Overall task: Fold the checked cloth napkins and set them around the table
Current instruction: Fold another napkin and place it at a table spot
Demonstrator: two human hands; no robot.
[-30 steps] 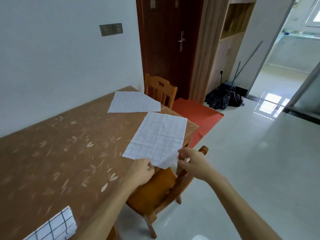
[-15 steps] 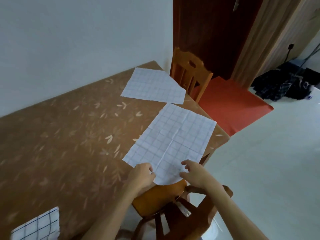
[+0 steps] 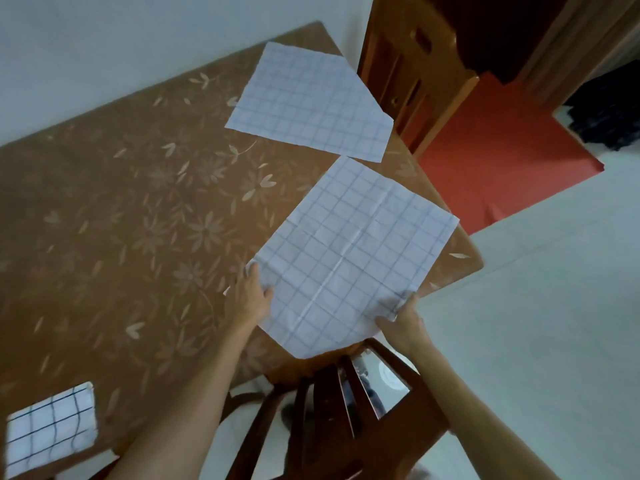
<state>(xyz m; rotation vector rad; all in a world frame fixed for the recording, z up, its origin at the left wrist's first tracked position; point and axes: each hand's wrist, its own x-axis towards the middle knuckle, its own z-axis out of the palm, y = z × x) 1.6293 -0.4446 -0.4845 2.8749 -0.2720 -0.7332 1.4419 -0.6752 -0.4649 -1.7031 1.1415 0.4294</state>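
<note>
Left grip [image 3: 254, 299] & right grip [image 3: 403, 322] each pinching a near corner of napkin [image 3: 353, 258]; its long axis, w/ crease, running toward frame's upper right.

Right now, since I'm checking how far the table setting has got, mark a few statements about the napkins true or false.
1. The left hand and right hand both hold the near napkin. True.
2. The far napkin is folded small. False: it lies spread flat.
3. A third napkin lies on the table at lower left. True.
4. The near napkin lies wholly on the table. False: its near corner overhangs the edge, above a chair.
</note>
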